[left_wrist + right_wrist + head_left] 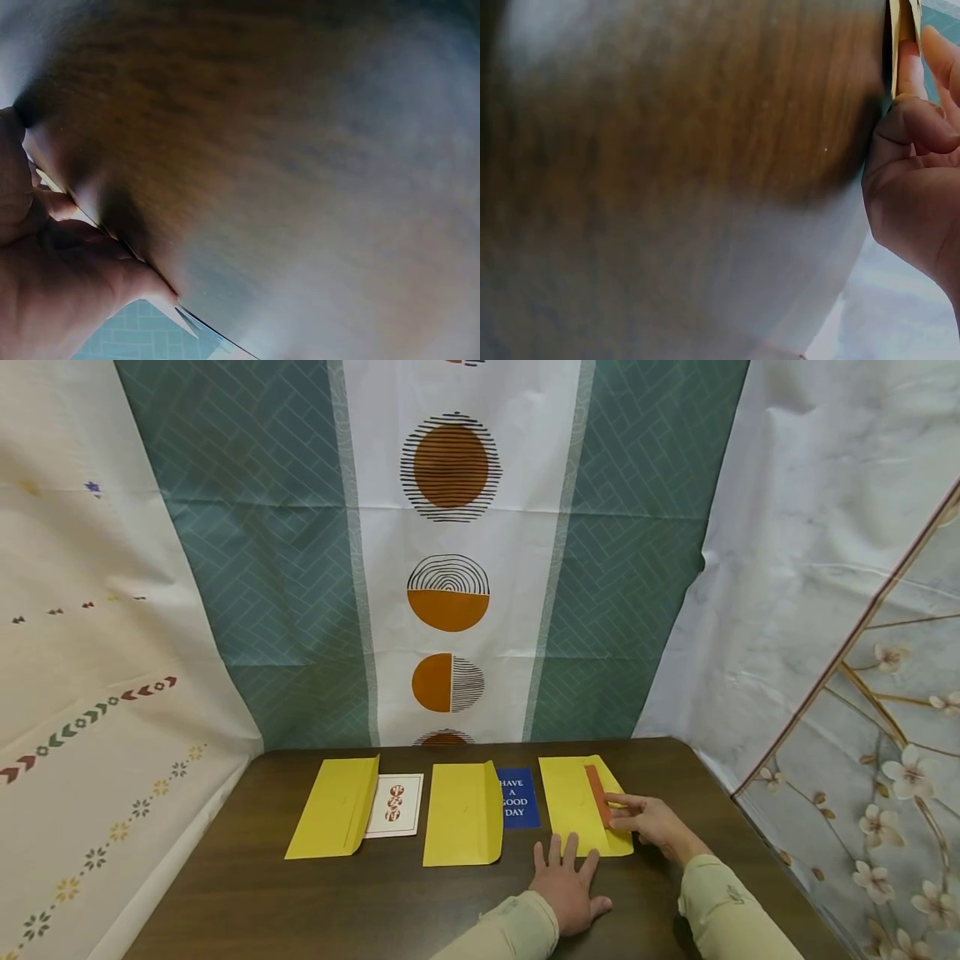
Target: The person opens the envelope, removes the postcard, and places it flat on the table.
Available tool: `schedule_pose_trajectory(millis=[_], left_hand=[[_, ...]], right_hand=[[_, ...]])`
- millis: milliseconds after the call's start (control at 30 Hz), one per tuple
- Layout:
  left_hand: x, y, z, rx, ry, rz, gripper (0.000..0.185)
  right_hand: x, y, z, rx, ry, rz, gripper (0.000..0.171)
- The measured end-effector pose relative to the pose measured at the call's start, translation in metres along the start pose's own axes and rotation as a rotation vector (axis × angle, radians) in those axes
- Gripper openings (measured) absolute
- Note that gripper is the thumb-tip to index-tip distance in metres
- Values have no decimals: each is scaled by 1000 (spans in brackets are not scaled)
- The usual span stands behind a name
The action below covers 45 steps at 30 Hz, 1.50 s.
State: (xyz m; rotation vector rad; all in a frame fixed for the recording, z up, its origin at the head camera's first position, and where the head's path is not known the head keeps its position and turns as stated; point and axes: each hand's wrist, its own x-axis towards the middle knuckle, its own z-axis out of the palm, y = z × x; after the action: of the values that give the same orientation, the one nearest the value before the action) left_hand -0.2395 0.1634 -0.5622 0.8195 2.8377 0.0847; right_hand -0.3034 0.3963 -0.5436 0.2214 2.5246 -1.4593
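Note:
Three yellow envelopes lie in a row on a dark wooden table (pixel 300 902). An orange card (pixel 597 793) sticks partly out of the right envelope (pixel 573 806). My right hand (pixel 637 814) pinches that envelope's right edge beside the card; the right wrist view shows its curled fingers (pixel 919 127) at the yellow edge (pixel 904 22). My left hand (pixel 566 872) lies flat on the table, its straight fingertips on the envelope's near edge. The left wrist view shows only the left palm (pixel 52 285) against blurred wood.
The middle envelope (pixel 461 814) has a blue "HAVE A GOOD DAY" card (pixel 517 797) beside it. Next to the left envelope (pixel 333 807) lies a white card with red marks (pixel 395 804). Patterned cloth hangs behind and at both sides of the table.

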Motion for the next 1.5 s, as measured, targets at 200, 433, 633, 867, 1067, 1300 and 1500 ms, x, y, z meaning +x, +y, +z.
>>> schedule_pose_trajectory(millis=[200,433,633,867,1067,1300,1500], left_hand=[[1,1,0,13,3,-11,69],[0,2,-2,-4,-5,-5,69],[-4,4,-6,-22,-11,-1,69],[-6,4,-9,-31,-26,1,69],[-7,3,-9,-33,-23,5,69],[-7,2,-8,-18,-9,4,69],[-6,1,-9,-31,-15,4,69]], right_hand=[[2,1,1,-45,20,-6,53],[1,0,0,-74,36,5,51],[-3,3,-6,-79,45,13,51],[-7,6,-13,-74,59,16,53],[-13,14,-25,-70,68,31,57],[-19,20,-40,-53,73,23,56],[-23,21,-40,12,45,25,56]])
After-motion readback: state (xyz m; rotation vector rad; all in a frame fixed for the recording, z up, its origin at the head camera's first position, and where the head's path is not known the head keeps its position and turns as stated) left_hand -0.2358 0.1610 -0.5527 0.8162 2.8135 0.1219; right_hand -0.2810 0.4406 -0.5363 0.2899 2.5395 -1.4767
